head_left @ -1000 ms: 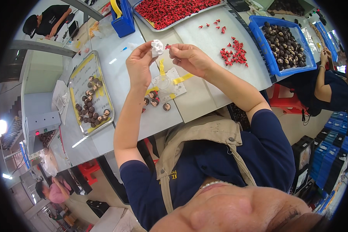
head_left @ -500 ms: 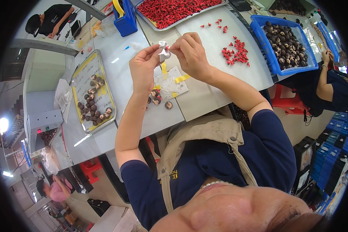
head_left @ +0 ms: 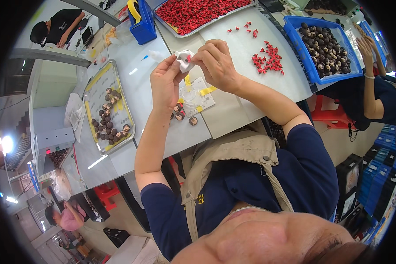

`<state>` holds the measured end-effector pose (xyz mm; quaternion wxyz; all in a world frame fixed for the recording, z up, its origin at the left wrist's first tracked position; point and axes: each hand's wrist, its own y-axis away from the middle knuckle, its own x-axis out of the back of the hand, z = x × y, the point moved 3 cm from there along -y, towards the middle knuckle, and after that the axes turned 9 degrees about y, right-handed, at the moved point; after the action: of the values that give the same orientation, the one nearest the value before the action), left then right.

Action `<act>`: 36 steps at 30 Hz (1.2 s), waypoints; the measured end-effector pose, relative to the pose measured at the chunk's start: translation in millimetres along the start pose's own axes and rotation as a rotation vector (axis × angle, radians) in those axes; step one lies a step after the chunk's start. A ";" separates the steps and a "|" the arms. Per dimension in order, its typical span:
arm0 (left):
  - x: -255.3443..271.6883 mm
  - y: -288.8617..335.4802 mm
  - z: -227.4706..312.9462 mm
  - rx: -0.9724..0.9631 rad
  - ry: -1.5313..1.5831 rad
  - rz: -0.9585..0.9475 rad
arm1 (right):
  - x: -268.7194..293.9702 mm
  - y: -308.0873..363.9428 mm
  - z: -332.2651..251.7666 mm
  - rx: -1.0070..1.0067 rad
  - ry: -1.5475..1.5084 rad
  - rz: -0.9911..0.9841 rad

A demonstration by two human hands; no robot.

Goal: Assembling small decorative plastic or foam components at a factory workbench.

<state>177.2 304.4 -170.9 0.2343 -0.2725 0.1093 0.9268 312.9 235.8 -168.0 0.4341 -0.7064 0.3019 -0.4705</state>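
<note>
My left hand (head_left: 164, 86) pinches a crumpled white cloth (head_left: 185, 67) between thumb and fingers, above the table. A small red piece (head_left: 188, 58) shows against the cloth. The fingertips of my right hand (head_left: 218, 64) are pinched together at that red piece, at the cloth's right edge. Below my hands lies a pale square block (head_left: 202, 104) with yellow tape strips across its edges. A few small doll heads (head_left: 192, 120) with dark hair rest beside the block, close to my left forearm.
A metal tray (head_left: 133, 125) of brown doll heads lies left. Loose red pieces (head_left: 268, 59) lie right of my hands; a metal tray (head_left: 180, 34) heaped with more stands behind. A blue bin (head_left: 312, 80) of heads and a blue tape dispenser (head_left: 141, 31) flank these. Co-workers sit around.
The white cloth has been turned and bunched, so its shape differs. My left hand has shifted slightly right. A co-worker at the far right has raised their hands.
</note>
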 end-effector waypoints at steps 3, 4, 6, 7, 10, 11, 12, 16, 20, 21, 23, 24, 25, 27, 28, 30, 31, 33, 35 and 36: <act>7.7 -4.4 4.1 0.058 0.030 0.013 | 1.0 -1.2 -0.2 0.010 -0.015 0.009; 8.8 -4.3 6.0 0.057 0.029 0.014 | 1.0 -0.9 -0.2 0.010 -0.017 0.005; 4.5 -2.7 10.2 0.112 0.031 -0.030 | 1.1 -0.4 0.1 0.009 -0.019 0.000; 0.6 -1.1 11.1 0.112 0.030 -0.030 | 1.3 -0.7 0.2 0.013 -0.018 -0.003; -11.8 2.4 16.2 -0.004 -0.233 -0.016 | 1.0 0.8 -0.5 0.021 -0.010 -0.020; -13.5 2.9 18.1 -0.037 -0.311 -0.042 | 0.5 1.6 -1.4 0.025 -0.004 -0.033; -14.6 3.3 19.2 -0.069 -0.389 -0.068 | 0.1 2.3 -1.3 0.026 -0.005 -0.034; -7.0 -6.1 17.9 -0.047 -0.354 -0.040 | -3.1 4.0 -3.8 0.057 -0.010 -0.080; -2.1 -6.3 10.7 0.164 -0.126 0.022 | -1.6 2.4 -3.8 0.079 -0.029 -0.065; -1.8 -5.1 8.6 0.201 -0.040 0.019 | -1.7 2.6 -2.7 0.077 -0.026 -0.064; -3.1 -3.4 6.4 0.159 0.000 0.007 | -1.5 2.6 -1.0 0.074 -0.040 -0.007; -4.8 -2.0 6.3 0.116 0.041 -0.002 | -2.2 2.5 -1.3 0.074 -0.041 -0.006; -6.8 -0.3 5.4 0.114 0.040 -0.001 | -2.3 2.3 -1.2 0.054 -0.045 0.016; -11.2 1.2 9.3 -0.100 0.006 0.022 | -2.8 2.2 -0.6 0.033 -0.046 0.040; -13.6 1.5 8.8 -0.100 0.006 0.020 | -2.6 2.3 0.3 0.003 -0.073 0.049; -18.5 2.3 11.6 -0.245 -0.034 0.011 | -3.3 3.8 1.6 -0.030 -0.095 0.059; -21.1 1.4 9.1 -0.242 -0.034 0.007 | -4.5 5.2 3.5 -0.069 -0.150 0.048; -25.6 1.1 8.3 -0.299 -0.083 -0.010 | -5.5 4.9 4.6 -0.108 -0.214 0.039; -25.0 -10.3 4.5 -0.286 -0.069 0.018 | -6.9 3.5 9.1 -0.228 -0.267 -0.014; -23.0 -16.3 1.9 -0.274 -0.053 0.046 | -6.8 3.7 8.2 -0.227 -0.268 -0.014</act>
<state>201.5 310.4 -157.7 0.1763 -0.2748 -0.0185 0.9450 317.9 242.6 -175.5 0.3846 -0.8093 0.2879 -0.3380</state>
